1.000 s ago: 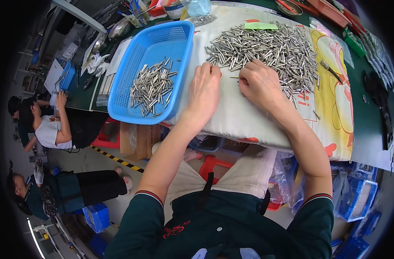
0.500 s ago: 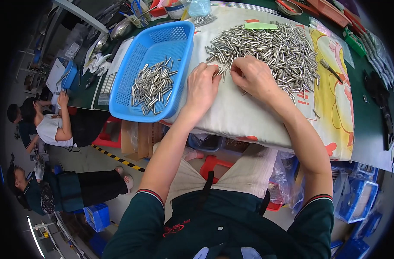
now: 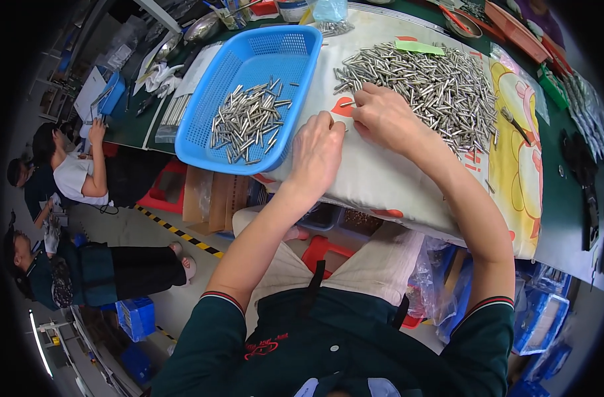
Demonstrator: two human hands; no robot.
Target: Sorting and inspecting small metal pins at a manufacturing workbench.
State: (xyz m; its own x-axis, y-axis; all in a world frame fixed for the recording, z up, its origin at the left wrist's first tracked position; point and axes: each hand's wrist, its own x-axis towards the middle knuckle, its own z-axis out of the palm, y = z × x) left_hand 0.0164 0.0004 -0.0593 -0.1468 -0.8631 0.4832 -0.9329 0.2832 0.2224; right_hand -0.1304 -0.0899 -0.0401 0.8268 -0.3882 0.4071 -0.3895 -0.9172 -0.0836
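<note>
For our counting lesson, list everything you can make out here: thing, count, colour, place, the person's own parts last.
Basket: one, blue, left
Pins in the basket: many, silver, its near end
Pin pile: many, silver, on the cloth
Strip: one, light green, pile's far side
Cloth: one, white, yellow and red, under the pile
Brush-like tool: one, dark, right of the pile
Table: one, green, under the cloth
Cardboard box: one, brown, below the basket
Floor tape: one strip, yellow-black, left
Crates: several, blue, lower right
Co-workers: at least three, white or dark tops, left
Small clutter: uncountable
Left hand: one, bare, beside the basket
Right hand: one, bare, beside the pile
</note>
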